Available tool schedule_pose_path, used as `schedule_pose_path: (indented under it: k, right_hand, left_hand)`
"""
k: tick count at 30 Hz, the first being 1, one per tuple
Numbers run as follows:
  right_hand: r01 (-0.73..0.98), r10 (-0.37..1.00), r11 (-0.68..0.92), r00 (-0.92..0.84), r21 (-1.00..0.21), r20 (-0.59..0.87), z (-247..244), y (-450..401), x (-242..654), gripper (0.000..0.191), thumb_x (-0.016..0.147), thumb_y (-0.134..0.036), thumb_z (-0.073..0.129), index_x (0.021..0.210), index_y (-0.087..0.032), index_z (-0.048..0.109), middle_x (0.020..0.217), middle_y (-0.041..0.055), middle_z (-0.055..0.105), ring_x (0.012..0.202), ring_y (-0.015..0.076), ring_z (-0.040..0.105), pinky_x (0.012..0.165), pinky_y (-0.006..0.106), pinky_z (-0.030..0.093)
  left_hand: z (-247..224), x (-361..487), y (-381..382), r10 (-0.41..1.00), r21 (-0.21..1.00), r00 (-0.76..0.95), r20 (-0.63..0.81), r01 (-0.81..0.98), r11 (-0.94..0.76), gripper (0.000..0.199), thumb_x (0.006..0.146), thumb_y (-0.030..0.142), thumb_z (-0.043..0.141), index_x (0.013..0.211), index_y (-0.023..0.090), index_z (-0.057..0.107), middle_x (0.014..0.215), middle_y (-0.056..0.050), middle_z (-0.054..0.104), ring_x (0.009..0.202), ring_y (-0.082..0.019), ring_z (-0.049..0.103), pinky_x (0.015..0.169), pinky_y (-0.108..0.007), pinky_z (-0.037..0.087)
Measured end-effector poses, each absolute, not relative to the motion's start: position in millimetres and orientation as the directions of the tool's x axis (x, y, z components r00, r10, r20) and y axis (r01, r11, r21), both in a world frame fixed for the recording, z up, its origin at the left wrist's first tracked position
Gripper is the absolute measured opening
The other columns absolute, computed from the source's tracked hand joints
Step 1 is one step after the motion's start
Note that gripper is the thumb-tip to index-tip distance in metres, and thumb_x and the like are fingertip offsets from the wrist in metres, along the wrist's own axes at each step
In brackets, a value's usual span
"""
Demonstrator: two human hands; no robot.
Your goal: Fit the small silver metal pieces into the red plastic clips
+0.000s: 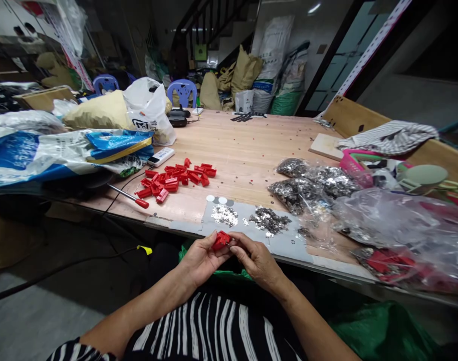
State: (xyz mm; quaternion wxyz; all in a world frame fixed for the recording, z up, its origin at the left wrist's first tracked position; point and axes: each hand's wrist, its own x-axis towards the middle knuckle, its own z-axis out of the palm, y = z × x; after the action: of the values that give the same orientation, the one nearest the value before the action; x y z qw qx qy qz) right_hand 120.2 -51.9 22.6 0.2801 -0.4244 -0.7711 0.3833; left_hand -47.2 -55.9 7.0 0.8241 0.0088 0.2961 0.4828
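Observation:
Just off the table's near edge, my left hand [202, 258] grips a red plastic part [221, 239] between thumb and fingers. My right hand [256, 255] meets it from the other side, thumb and forefinger pinched on a small metal piece [229, 244] at the part's side; its exact shape is too small to make out. Beyond the hands, a pile of bright flat metal pieces [224, 215] and a darker metal pile [269, 220] lie on a grey sheet [287, 244]. A heap of similar red parts [172, 179] sits farther left on the table.
Clear bags of metal pieces [294, 193] and a pink basket [351, 165] crowd the right side. At left are a red-tipped metal lever [141, 202], a white device [161, 156] and stacked plastic sacks [63, 150]. A green bag [387, 331] hangs low at right.

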Motion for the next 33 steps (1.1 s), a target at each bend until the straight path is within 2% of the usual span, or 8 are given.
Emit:
schedule_pose_path:
  k: [7, 11, 14, 18, 20, 24, 28, 33]
  right_hand:
    - [0.454, 0.891, 0.378, -0.416, -0.807, 0.183, 19, -53, 116, 0.026, 0.095, -0.033, 0.041, 0.109, -0.024, 0.061, 0.1, 0.0031, 0.069, 0.086, 0.0165, 0.065, 0.078, 0.025, 0.047]
    - [0.472, 0.908, 0.331, -0.395, -0.817, 0.14, 14, -51, 119, 0.032, 0.097, -0.036, 0.036, 0.102, -0.022, 0.064, 0.083, 0.0016, 0.069, 0.074, 0.015, 0.063, 0.069, 0.024, 0.047]
    - [0.601, 0.961, 0.224, -0.265, -0.767, 0.073, 11, -42, 132, 0.033, 0.096, -0.041, 0.036, 0.102, -0.022, 0.062, 0.075, 0.0014, 0.068, 0.068, 0.0163, 0.063, 0.064, 0.025, 0.046]
    - [0.832, 0.99, 0.141, -0.1, -0.536, 0.104, 7, -24, 151, 0.02, 0.09, -0.034, 0.046, 0.096, -0.022, 0.061, 0.09, 0.0049, 0.069, 0.081, 0.0208, 0.064, 0.068, 0.03, 0.045]
    - [0.9, 0.986, 0.149, -0.102, -0.41, 0.135, 6, -15, 156, 0.017, 0.089, -0.028, 0.048, 0.095, -0.022, 0.062, 0.096, 0.0057, 0.069, 0.085, 0.0212, 0.063, 0.069, 0.03, 0.045]
    - [0.946, 0.975, 0.191, -0.152, -0.263, 0.163, 6, 4, 152, 0.018, 0.089, -0.024, 0.048, 0.099, -0.022, 0.063, 0.102, 0.0057, 0.067, 0.087, 0.0194, 0.063, 0.07, 0.029, 0.044]
    - [0.959, 0.971, 0.231, -0.218, -0.165, 0.095, 9, 20, 145, 0.018, 0.09, -0.023, 0.05, 0.099, -0.022, 0.065, 0.101, 0.0056, 0.068, 0.087, 0.0191, 0.062, 0.07, 0.028, 0.043]
    - [0.954, 0.961, 0.276, -0.275, -0.115, 0.027, 13, 30, 145, 0.015, 0.088, -0.024, 0.051, 0.092, -0.024, 0.066, 0.093, 0.004, 0.068, 0.079, 0.0185, 0.062, 0.062, 0.027, 0.038]
  left_hand:
    - [-2, -43, -61, 0.836, 0.306, 0.34, -0.432, -0.817, 0.49, 0.013, 0.089, 0.019, 0.055, 0.083, 0.009, 0.061, 0.085, -0.009, 0.07, 0.084, -0.018, 0.069, 0.1, -0.04, 0.046]
    - [-10, -44, -68, 0.876, 0.45, 0.341, -0.341, -0.759, 0.47, 0.016, 0.08, 0.024, 0.068, 0.077, 0.014, 0.055, 0.089, -0.007, 0.07, 0.091, -0.021, 0.068, 0.098, -0.043, 0.046]
    - [-19, -49, -69, 0.888, 0.693, 0.336, -0.315, -0.557, 0.457, 0.026, 0.075, 0.029, 0.071, 0.071, 0.016, 0.049, 0.092, -0.006, 0.068, 0.085, -0.019, 0.067, 0.083, -0.036, 0.05]
    - [-40, -58, -65, 0.937, 0.982, 0.301, -0.178, 0.001, 0.186, 0.015, 0.074, 0.026, 0.068, 0.07, 0.015, 0.057, 0.092, -0.006, 0.066, 0.082, -0.017, 0.062, 0.076, -0.029, 0.046]
    - [-52, -63, -62, 0.932, 0.962, 0.348, -0.097, 0.275, -0.002, 0.004, 0.074, 0.021, 0.064, 0.076, 0.017, 0.064, 0.089, -0.005, 0.066, 0.087, -0.019, 0.06, 0.079, -0.03, 0.045]
    - [-67, -71, -58, 0.904, 0.844, 0.413, -0.113, 0.52, -0.132, 0.028, 0.075, 0.021, 0.063, 0.102, 0.025, 0.068, 0.098, -0.004, 0.066, 0.095, -0.022, 0.059, 0.087, -0.033, 0.043]
    - [-63, -73, -58, 0.899, 0.835, 0.423, -0.117, 0.531, -0.141, 0.03, 0.076, 0.022, 0.063, 0.105, 0.025, 0.068, 0.102, -0.005, 0.067, 0.097, -0.023, 0.06, 0.087, -0.033, 0.043]
    - [-42, -68, -56, 0.899, 0.929, 0.429, -0.087, 0.361, -0.082, 0.024, 0.077, 0.019, 0.06, 0.099, 0.02, 0.069, 0.094, -0.005, 0.07, 0.087, -0.02, 0.063, 0.079, -0.029, 0.047]
